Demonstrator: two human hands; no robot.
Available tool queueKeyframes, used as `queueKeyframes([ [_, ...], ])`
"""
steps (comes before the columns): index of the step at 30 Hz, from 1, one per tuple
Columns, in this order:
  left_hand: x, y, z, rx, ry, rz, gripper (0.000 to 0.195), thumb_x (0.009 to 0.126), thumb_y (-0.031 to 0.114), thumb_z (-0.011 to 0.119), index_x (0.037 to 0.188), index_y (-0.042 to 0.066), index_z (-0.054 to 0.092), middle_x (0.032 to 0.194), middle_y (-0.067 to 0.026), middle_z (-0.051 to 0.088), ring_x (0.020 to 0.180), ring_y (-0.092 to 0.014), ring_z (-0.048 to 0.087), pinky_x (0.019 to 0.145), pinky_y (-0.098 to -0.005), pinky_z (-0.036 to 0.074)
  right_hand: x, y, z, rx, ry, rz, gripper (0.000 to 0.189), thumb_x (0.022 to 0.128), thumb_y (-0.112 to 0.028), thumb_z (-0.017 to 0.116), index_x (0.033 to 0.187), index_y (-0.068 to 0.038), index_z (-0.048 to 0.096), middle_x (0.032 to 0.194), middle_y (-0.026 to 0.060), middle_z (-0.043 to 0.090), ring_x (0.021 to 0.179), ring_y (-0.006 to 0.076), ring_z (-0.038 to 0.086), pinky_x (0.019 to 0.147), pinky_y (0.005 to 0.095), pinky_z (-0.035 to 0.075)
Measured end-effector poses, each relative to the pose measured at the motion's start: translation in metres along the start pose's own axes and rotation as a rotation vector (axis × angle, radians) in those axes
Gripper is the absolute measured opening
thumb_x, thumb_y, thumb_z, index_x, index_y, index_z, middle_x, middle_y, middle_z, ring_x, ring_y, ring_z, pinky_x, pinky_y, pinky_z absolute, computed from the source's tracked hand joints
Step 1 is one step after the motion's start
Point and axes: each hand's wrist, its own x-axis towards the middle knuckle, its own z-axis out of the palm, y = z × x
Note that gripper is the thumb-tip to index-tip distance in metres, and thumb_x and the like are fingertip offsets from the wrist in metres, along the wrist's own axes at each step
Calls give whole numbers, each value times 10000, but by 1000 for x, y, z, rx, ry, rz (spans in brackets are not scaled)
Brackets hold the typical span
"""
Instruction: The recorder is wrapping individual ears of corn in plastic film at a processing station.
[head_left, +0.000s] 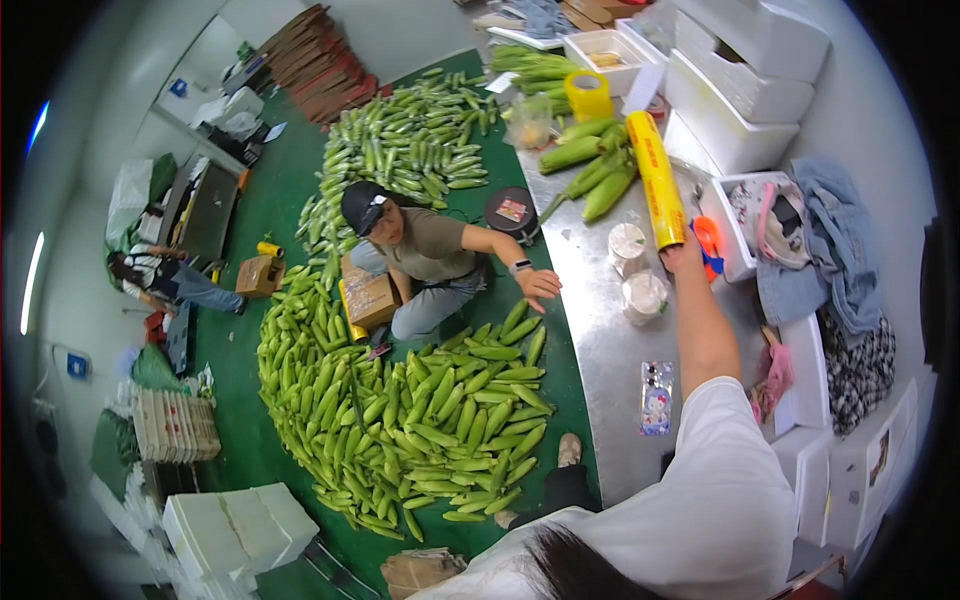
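My right hand is at the near end of a long yellow roll that looks like cling film, and grips it there; the fingers are mostly hidden. Printed writing runs along the roll. My arm reaches over a metal table. Several green ears of corn in husk lie left of the roll. Two white plastic-wrapped containers stand near my forearm, and a phone in a cartoon-patterned case lies closer to me. An orange and blue object sits just right of my hand. My left hand is out of view.
A person squats beside the table, arm stretched toward its edge, amid heaped husked corn and wrapped corn. White foam boxes line the table's right side. Yellow tape rolls stand at the far end. Another person is at far left.
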Motion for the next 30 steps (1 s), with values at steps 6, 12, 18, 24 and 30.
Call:
queueKeyframes([
  [6, -6, -7, -5, -26, -8, 38, 465, 892, 304, 557, 1257, 41, 440, 1070, -114, 600, 929, -198, 587, 816, -355, 464, 19, -24, 32, 66, -166, -344, 369, 935, -254, 509, 1223, -24, 523, 1180, 133, 592, 1056, 287, 584, 920, 386, 472],
  [12, 3, -23, -5, -1, -70, 51, 494, 891, 302, 559, 1283, 36, 421, 1097, -122, 594, 965, -199, 580, 839, -351, 457, -110, -128, 109, -134, -106, -599, 352, 841, -159, 630, 1096, 68, 545, 1100, 160, 598, 948, 266, 618, 840, 340, 497],
  [18, 25, 53, 21, 136, -302, 220, 523, 890, 300, 561, 1310, 31, 402, 1123, -129, 588, 1001, -200, 572, 861, -347, 449, -322, -105, 34, -214, -417, -642, 342, 913, -190, 525, 1183, 21, 525, 1173, 138, 589, 1044, 253, 590, 912, 362, 470],
  [24, -63, 277, 91, -28, -800, 873, 723, 930, 281, 514, 1476, 91, 80, 1466, -153, 294, 1300, -275, 384, 1025, -450, 352, -434, 34, -93, 8, -345, -256, 317, 923, -213, 499, 1160, -6, 538, 1139, 142, 605, 1035, 267, 590, 916, 398, 460],
  [30, -191, 295, 83, -776, -1181, 844, 977, 619, 766, 612, 1374, 201, 355, 1387, -28, 407, 1301, -249, 359, 1074, -461, 285, -584, 129, -100, -399, -660, -478, 367, 884, -207, 563, 1163, 28, 528, 1101, 124, 614, 990, 219, 604, 876, 333, 468],
])
